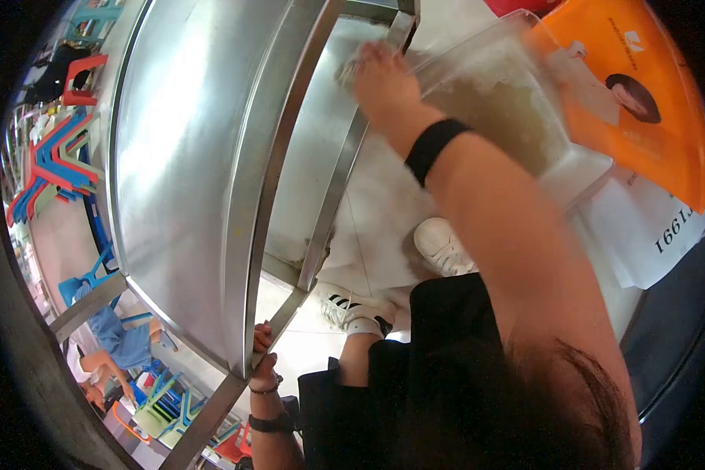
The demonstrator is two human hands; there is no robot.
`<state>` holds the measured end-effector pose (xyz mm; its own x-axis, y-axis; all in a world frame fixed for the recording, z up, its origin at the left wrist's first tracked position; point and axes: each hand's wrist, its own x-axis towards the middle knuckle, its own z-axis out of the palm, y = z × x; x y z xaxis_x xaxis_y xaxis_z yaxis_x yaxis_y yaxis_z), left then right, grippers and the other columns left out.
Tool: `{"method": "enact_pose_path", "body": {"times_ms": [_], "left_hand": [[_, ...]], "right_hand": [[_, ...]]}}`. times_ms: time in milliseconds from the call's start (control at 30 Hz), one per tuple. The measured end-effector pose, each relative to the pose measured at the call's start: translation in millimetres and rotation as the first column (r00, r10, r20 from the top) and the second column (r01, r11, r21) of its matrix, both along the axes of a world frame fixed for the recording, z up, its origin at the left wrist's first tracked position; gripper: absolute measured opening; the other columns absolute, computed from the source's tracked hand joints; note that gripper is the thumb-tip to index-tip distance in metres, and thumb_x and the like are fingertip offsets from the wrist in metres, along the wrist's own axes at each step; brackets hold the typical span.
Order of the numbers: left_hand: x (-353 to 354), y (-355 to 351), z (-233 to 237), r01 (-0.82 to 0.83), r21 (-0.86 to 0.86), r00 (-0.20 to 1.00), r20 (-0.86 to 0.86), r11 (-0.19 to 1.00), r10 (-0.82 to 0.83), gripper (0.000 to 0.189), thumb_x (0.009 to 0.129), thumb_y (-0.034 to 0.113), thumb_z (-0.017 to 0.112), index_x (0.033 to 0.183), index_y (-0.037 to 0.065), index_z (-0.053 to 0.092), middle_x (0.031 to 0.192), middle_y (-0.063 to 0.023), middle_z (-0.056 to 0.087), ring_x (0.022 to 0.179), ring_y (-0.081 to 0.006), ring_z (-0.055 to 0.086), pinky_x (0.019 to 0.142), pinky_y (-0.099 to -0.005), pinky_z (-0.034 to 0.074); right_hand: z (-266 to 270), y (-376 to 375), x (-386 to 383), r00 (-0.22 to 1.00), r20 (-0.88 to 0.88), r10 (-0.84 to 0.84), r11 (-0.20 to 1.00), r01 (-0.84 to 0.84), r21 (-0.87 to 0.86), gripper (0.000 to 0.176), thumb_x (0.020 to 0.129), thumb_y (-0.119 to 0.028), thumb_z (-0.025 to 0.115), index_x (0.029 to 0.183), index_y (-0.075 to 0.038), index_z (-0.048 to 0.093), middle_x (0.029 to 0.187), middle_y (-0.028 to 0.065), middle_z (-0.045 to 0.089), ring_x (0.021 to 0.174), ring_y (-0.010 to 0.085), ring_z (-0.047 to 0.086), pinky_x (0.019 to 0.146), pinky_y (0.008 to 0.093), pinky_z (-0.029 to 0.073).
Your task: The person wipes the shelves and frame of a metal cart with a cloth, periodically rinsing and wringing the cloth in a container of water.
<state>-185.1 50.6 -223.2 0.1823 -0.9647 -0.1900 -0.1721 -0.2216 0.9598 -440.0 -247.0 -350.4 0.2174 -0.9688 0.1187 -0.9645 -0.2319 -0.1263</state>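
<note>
A person is leaning over a stainless steel table, pressing a cloth onto its lower shelf with the curled, blurred right hand, apparently mid-wipe, while the left hand is gripping the frame bar tightly; covering more steel likely calls for sliding the cloth along.

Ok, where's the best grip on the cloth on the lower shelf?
Likely its top, palm down, from above: the cloth lies on the shelf, so only its upper side is free. The right hand rests on it so, blurred. The left hand holds the frame.
</note>
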Motion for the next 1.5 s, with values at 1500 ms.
{"method": "enact_pose_path", "body": {"times_ms": [1500], "left_hand": [[15, 19, -13, 0.096, -0.124, 0.995, 0.009, 0.988, -0.095, 0.025, 0.056, 0.011, 0.054, 0.071, 0.010, 0.034, 0.075, -0.0047, 0.037, 0.086, -0.0228, 0.040, 0.087, -0.0430, 0.026]], "right_hand": [[-9, 33, -5, 0.986, 0.104, 0.131, 0.937, -0.089, -0.337, 0.016, 0.063, -0.014, 0.046, 0.071, -0.005, 0.057, 0.081, 0.0077, 0.055, 0.086, 0.0208, 0.048, 0.072, 0.0294, 0.040]]}}
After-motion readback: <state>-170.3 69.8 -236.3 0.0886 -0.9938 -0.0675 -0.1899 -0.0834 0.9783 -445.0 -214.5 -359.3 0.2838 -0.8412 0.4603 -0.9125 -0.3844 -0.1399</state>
